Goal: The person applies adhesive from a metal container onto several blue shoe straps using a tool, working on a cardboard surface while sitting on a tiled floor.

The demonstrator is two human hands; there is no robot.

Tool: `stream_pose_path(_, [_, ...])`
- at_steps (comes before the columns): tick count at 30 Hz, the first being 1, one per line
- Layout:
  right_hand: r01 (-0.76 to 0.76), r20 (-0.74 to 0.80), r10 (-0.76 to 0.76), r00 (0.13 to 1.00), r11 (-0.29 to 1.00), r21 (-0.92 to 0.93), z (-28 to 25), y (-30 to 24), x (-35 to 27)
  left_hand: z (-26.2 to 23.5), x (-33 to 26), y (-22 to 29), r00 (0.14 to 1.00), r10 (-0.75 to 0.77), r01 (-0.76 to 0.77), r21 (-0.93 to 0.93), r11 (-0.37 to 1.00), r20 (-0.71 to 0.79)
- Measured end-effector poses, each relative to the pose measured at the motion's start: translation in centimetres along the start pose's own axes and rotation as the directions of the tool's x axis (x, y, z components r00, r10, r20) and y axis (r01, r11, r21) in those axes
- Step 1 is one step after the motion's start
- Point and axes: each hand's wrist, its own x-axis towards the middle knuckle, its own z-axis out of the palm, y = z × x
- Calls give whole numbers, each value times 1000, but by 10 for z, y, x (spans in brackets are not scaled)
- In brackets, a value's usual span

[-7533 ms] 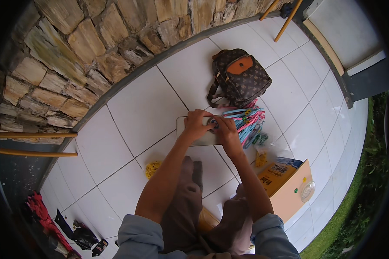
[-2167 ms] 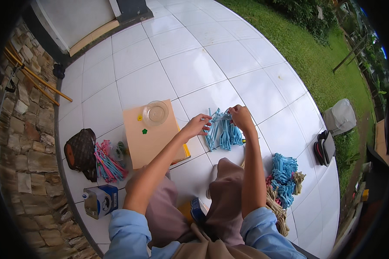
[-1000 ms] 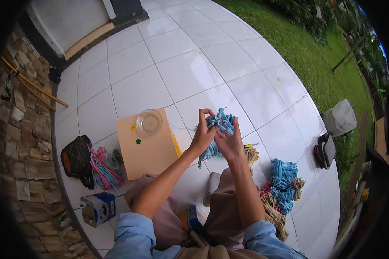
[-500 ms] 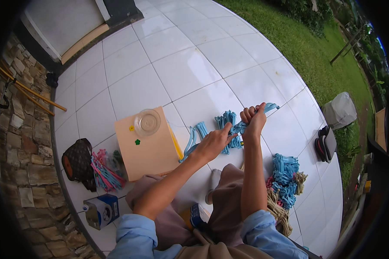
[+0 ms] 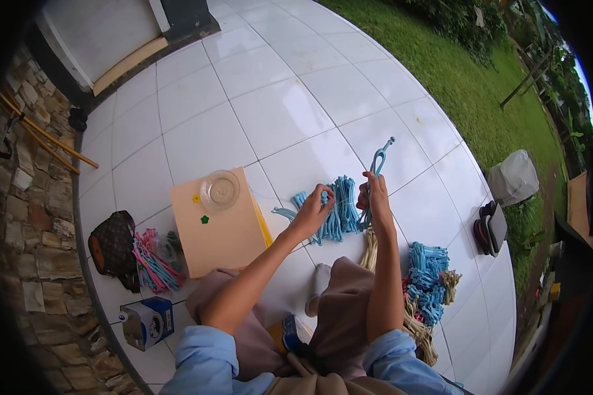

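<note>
My right hand (image 5: 374, 199) is closed around a light-blue cord (image 5: 379, 158), whose loop and knobbed tip rise above the fist while more of it hangs below. To its left, my left hand (image 5: 311, 214) is pinched on a small blue cord end (image 5: 323, 197); most of that piece is hidden by the fingers. Between and behind the hands, a tied bundle of blue cords (image 5: 344, 205) rests on the tiles. A smaller blue bundle (image 5: 299, 199) lies just beyond my left hand.
Left of my hands, a tan board (image 5: 221, 230) carries a clear round dish (image 5: 219, 190) and two small flower shapes. Pink and blue cords (image 5: 157, 260), a brown bag (image 5: 115, 245) and a metal can (image 5: 146, 322) sit farther left. More blue bundles (image 5: 429, 270) and beige bundles (image 5: 420, 336) lie right.
My hands have come apart, the left shifting slightly left. The blue cord in my right hand has swung from slanting rightward to standing more upright, with its loop opened out.
</note>
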Motion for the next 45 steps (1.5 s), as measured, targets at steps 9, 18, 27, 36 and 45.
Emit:
stream_pose_path(9, [297,289,-239,927,939,-176,27,13,-13,-23,21,15,973,-53,-42,-399,916,-223])
stream_pose_path(18, [466,392,-345,853,841,-276,92,21,-52,-92,-51,46,937,-15,-109,-333,937,-348])
stream_pose_path(27, [264,658,-192,728,964,-12,174,40,-60,-160,-104,39,853,-113,-118,-400,909,-509])
stream_pose_path(36, [194,746,-69,663,978,-82,198,57,-60,-182,-126,0,845,-169,-152,-531,834,-507])
stream_pose_path(45, [287,445,-250,860,958,-17,195,60,-53,-150,-99,22,883,20,0,43,999,-468])
